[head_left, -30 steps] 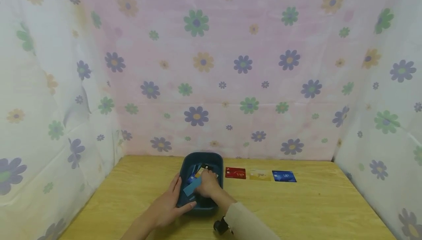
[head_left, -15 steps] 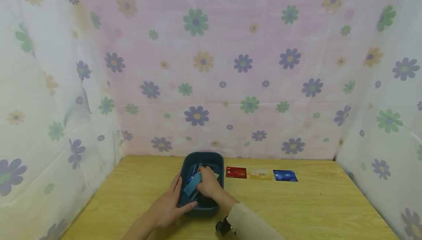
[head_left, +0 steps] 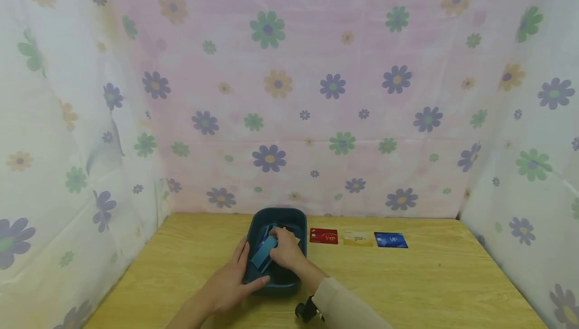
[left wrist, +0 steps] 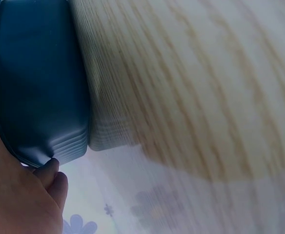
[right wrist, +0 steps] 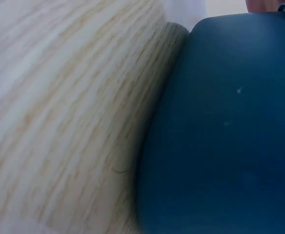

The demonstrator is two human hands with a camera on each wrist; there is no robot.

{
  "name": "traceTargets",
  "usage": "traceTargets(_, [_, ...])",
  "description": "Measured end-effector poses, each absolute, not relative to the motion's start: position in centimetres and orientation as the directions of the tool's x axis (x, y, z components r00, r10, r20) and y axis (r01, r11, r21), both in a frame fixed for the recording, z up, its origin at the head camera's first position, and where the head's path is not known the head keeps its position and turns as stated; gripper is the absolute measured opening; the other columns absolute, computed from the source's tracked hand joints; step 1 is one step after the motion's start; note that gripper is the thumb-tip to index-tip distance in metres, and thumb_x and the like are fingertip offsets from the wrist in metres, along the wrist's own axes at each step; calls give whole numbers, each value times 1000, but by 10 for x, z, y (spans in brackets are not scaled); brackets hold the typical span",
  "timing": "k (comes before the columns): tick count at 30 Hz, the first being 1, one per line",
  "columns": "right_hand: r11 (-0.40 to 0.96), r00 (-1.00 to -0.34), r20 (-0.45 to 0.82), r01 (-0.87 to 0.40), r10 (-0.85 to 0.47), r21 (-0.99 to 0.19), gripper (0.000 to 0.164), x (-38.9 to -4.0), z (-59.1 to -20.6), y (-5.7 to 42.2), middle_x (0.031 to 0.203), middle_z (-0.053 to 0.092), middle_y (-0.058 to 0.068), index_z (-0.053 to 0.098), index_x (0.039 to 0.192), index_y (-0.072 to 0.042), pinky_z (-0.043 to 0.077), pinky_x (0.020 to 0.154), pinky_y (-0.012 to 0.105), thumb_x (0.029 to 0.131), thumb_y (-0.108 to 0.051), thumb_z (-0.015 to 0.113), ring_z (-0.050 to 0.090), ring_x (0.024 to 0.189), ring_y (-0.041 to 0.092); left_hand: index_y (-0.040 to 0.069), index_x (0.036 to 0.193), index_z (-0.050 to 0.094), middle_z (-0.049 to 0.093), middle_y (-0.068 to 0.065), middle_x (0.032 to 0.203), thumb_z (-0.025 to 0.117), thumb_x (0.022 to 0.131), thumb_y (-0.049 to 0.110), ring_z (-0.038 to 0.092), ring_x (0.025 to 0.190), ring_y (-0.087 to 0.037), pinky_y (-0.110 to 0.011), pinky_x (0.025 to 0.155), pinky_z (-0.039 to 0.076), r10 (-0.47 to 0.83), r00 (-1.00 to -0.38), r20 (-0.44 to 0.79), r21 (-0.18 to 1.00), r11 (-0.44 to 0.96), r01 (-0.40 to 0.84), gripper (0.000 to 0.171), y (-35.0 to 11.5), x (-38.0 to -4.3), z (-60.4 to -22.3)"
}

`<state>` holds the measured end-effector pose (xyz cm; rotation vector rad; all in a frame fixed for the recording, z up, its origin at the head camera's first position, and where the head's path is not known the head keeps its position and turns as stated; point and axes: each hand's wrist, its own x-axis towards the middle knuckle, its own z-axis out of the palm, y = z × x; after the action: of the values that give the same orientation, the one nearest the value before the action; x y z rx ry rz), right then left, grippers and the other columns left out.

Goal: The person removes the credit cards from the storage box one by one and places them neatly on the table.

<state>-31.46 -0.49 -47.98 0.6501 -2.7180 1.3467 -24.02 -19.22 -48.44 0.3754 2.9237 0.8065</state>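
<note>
A dark teal plastic box (head_left: 253, 218) stands on the table with several cards in it. My left hand (head_left: 226, 281) holds it by the near left corner, fingers along the outer wall and thumb over the near rim. In the left wrist view the fingers (left wrist: 47, 175) curl at the box's ribbed corner. My right hand (head_left: 286, 251) is down inside the box. It pinches a light blue card (head_left: 263, 254) at its upper end; the fingertips are partly hidden. Other cards lie under and around the hand. The right wrist view shows mostly the box's outer wall (right wrist: 220, 131).
Right of the box, a red VIP card (head_left: 323, 236), a gold card (head_left: 358, 239) and a blue VIP card (head_left: 391, 240) lie in a row on the wooden table (head_left: 398, 289). A flowered cloth (head_left: 294, 93) stands behind and at both sides.
My right hand has shifted slightly among the cards, and the light blue card has tilted steeper beside its fingers. A yellowish card near the fingertips is now covered. My left hand stays put.
</note>
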Motion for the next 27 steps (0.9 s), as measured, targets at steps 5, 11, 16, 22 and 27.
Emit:
traceTargets(5, [515,-914,203,-370,-352,-773,45,-313,-476,-3,123,66,25,65,124,9,53,91,52,79,8,64,59,123,42,2,164,10,2,-14,172,54,91,77,45,140,-42,-58,103,46,258,-966,-22,509,834,211,113,-192,-242,-484])
traceTargets(11, [504,-913,178,-356,-367,-787,47,-309,-472,-1,126,64,26,62,129,8,55,88,51,82,9,64,61,117,41,1,164,13,3,-14,172,54,91,77,48,138,-42,-56,101,48,259,-966,-13,499,839,218,113,-191,-240,-482])
traceTargets(16, [505,-913,179,-356,-366,-787,50,-305,-466,1,121,65,21,61,133,5,57,80,44,83,10,63,64,107,36,1,164,13,3,-15,172,54,90,77,48,137,-43,-57,100,48,256,-966,-18,504,837,213,113,-193,-239,-483])
traceTargets(22, [477,-907,199,-370,-371,-798,52,-299,-457,6,113,67,20,61,135,5,54,64,30,83,11,64,66,86,23,1,164,12,4,-17,171,56,90,76,49,136,-44,-58,101,47,255,-967,-13,503,837,214,113,-192,-239,-483])
traceTargets(27, [442,-901,209,-376,-381,-814,46,-297,-455,12,115,66,22,62,130,6,55,61,27,84,13,66,67,87,23,0,163,13,5,-16,171,56,90,76,48,137,-44,-57,102,47,254,-967,5,491,842,223,114,-191,-238,-482])
